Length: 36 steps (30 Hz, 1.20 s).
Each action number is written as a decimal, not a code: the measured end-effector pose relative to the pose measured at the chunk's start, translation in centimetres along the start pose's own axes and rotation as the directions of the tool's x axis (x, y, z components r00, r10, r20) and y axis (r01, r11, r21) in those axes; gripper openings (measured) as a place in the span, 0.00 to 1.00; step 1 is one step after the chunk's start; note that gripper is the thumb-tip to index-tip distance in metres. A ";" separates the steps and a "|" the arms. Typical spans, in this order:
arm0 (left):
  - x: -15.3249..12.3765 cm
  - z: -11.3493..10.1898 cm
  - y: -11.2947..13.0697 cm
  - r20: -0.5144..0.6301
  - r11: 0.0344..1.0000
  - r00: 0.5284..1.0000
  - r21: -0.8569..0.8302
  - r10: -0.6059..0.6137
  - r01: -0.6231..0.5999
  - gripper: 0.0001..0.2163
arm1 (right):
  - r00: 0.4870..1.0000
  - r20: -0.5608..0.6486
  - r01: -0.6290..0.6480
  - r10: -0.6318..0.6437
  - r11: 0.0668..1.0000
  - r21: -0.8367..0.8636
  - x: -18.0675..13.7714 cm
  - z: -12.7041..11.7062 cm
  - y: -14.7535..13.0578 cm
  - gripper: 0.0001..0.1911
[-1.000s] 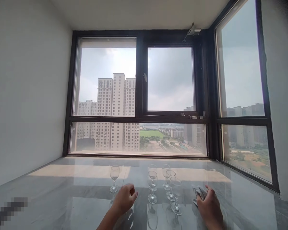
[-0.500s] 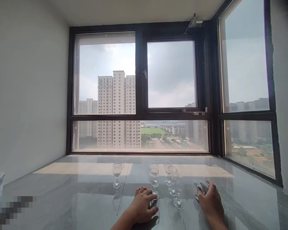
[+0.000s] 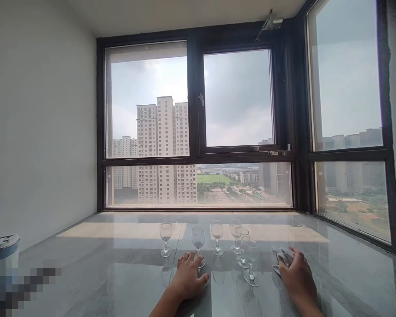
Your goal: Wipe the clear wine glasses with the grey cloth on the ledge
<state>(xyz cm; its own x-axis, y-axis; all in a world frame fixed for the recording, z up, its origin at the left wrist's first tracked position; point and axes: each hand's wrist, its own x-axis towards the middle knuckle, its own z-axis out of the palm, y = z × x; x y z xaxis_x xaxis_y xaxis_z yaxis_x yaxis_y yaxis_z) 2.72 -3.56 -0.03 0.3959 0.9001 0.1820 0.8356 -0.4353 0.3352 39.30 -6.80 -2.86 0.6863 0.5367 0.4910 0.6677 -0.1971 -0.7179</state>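
Grey, glossy and streaked like polished stone, the ledge [image 3: 125,281] below the window [image 3: 147,101] carries six clear stemmed glasses, all upright, as seen in the head view. The left hand [image 3: 190,278] reaches in from the near edge, palm down and fingers spread, its fingertips at the foot of the second glass from the left [image 3: 198,238]; that glass stands directly beyond the fingers, its bowl rising clear above them and part of its foot hidden. Whether those fingers grip the foot or merely rest against it, I cannot tell. The leftmost glass [image 3: 166,233] stands farther back, to the left of the same hand and well apart from it, while the third glass [image 3: 217,232] is beyond the hand and to its right. Between the two hands, three more overlap in the view in a slanting row: a back glass [image 3: 235,229], a middle glass [image 3: 241,235] and a front glass [image 3: 250,251], the last being nearest the viewer. To the right of this row, with bare ledge between, the right hand [image 3: 298,274] is closed around a bunched grey cloth [image 3: 285,256], whose folds stick out past the fingers toward the glasses. A lidded tub [image 3: 6,246] stands at the far left edge.
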 end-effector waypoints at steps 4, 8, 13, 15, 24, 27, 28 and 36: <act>0.0 -0.1 -0.3 -0.019 1.000 1.000 0.018 -0.005 0.006 0.22 | 1.000 -0.010 0.017 -0.017 1.000 -0.018 0.1 0.2 0.2 0.32; 0.1 -1.1 -1.6 -0.166 0.984 0.977 0.096 -0.133 0.150 0.14 | 1.000 0.018 0.007 -0.007 1.000 -0.010 0.3 0.2 0.3 0.32; 0.1 -2.8 -3.9 -0.253 0.909 0.897 0.118 -0.362 0.400 0.12 | 1.000 0.022 0.005 -0.005 1.000 0.005 0.3 0.2 0.4 0.32; 0.0 -3.2 -4.4 -0.267 0.885 0.874 0.121 -0.406 0.449 0.12 | 1.000 0.024 -0.004 0.004 1.000 -0.002 0.2 0.2 0.4 0.31; -0.1 -3.2 -4.3 -0.250 0.864 0.859 0.131 -0.446 0.486 0.10 | 1.000 -0.003 0.010 -0.010 1.000 0.013 0.0 -0.1 0.0 0.30; -0.1 -3.0 -4.5 -0.239 0.857 0.857 0.138 -0.457 0.496 0.11 | 1.000 -0.014 0.008 -0.007 1.000 0.024 0.0 0.0 0.1 0.30; -0.2 -2.9 -4.5 -0.240 0.858 0.857 0.139 -0.456 0.495 0.10 | 1.000 -0.016 0.008 -0.007 1.000 0.027 0.0 0.1 0.2 0.29; -1.9 -3.4 -5.4 -0.215 0.863 0.871 0.161 -0.442 0.478 0.10 | 1.000 0.025 0.015 -0.015 1.000 0.007 0.3 0.3 0.2 0.30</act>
<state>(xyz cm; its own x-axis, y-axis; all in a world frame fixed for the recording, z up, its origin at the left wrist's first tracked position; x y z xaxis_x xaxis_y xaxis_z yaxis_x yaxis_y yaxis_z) -3.88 -2.99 0.93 -0.1063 0.9720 0.2096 0.9722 0.0573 0.2271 39.57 -6.39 -3.02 0.6689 0.5601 0.4888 0.6755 -0.1833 -0.7143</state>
